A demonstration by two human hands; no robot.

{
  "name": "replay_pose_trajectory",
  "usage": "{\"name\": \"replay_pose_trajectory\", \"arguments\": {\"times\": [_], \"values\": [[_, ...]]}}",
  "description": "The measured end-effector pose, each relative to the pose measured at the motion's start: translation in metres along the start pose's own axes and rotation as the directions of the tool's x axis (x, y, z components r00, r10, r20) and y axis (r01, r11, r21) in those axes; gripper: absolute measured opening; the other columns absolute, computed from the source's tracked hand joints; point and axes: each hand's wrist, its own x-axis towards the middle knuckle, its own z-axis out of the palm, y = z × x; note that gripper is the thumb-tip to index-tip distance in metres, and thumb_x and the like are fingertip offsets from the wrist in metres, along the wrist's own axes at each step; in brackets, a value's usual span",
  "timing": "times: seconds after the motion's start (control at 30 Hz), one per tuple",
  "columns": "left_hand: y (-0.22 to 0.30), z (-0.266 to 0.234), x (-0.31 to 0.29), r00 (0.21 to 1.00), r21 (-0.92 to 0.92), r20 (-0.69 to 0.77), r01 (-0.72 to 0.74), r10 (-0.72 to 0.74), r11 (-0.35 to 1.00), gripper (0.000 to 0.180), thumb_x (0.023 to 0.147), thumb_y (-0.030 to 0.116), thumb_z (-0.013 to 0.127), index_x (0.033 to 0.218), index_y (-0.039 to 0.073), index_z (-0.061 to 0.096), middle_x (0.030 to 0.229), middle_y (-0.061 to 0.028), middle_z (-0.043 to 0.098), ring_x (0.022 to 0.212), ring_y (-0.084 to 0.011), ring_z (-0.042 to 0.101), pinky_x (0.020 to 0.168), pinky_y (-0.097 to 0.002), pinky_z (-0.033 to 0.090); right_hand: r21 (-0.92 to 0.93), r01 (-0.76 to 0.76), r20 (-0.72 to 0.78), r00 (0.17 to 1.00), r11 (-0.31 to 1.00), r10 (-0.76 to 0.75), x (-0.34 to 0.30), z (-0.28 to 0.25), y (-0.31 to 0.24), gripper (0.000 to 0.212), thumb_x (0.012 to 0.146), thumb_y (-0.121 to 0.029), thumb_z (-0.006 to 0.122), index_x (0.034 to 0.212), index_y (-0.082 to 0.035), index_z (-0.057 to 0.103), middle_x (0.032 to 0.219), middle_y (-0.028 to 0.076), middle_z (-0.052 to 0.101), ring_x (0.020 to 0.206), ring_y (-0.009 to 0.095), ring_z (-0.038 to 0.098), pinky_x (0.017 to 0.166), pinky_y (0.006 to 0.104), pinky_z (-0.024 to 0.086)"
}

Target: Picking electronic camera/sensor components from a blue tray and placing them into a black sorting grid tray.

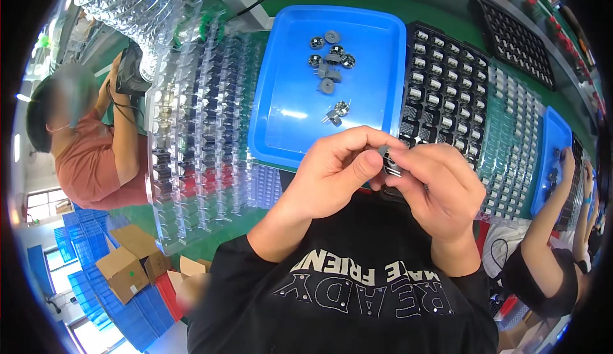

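Between the fingertips of both hands I hold a small grey round part with metal pins (389, 161), just past the near edge of a blue tray. My left hand (348, 172) pinches it from the left, thumb and fingers bent. From the other side my right hand (437, 184) grips it, its fingers curled. Fingers cover much of the part. In the blue tray (287, 108) lie several similar grey parts (327, 73), some showing a round circuit face. A pair of them (337, 112) sits apart, nearer to me.
A black tray (447, 85) of silvery parts in pockets stands right of the blue tray. Stacked clear plastic trays (204, 130) rise on the left. Co-workers sit at the left (102, 149) and right (549, 264). A second blue tray (554, 137) is at far right.
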Motion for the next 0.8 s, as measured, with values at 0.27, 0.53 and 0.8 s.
{"name": "replay_pose_trajectory", "arguments": {"times": [0.27,0.53,0.8], "values": [[-0.016,-0.001,-0.003,0.998,-0.008,0.008,0.063,-0.062,0.998,0.051,0.104,0.044,0.060,0.121,-0.004,0.064,0.108,-0.0084,0.070,0.087,-0.0123,0.066,0.069,-0.0260,0.054,-0.064,0.033,0.050,0.998,0.997,-0.030,-0.012,-0.002,0.006,0.041,0.064,0.001,0.085,0.104,0.000,0.076,0.088,0.009,0.068,0.071,0.023,0.067,0.060,0.0324,0.056],[-0.024,-0.001,-0.002,0.992,0.009,0.052,0.117,-0.117,0.993,0.056,0.102,0.049,0.061,0.120,-0.004,0.064,0.101,-0.0070,0.070,0.084,-0.0120,0.066,0.069,-0.0249,0.053,-0.165,0.041,0.134,0.991,0.985,-0.019,-0.023,-0.008,0.003,0.042,0.066,-0.002,0.085,0.106,0.002,0.074,0.085,0.011,0.067,0.071,0.026,0.067,0.059,0.0339,0.055],[-0.041,0.019,-0.017,0.996,0.058,-0.048,0.075,-0.072,0.995,0.032,0.101,0.021,0.069,0.125,0.000,0.066,0.102,-0.0050,0.072,0.084,-0.0089,0.067,0.076,-0.0256,0.055,0.145,-0.297,-0.033,0.952,0.944,0.305,-0.063,-0.001,0.006,0.021,0.076,-0.005,0.087,0.087,-0.001,0.070,0.093,0.012,0.075,0.080,0.021,0.071,0.069,0.0302,0.056]]}}
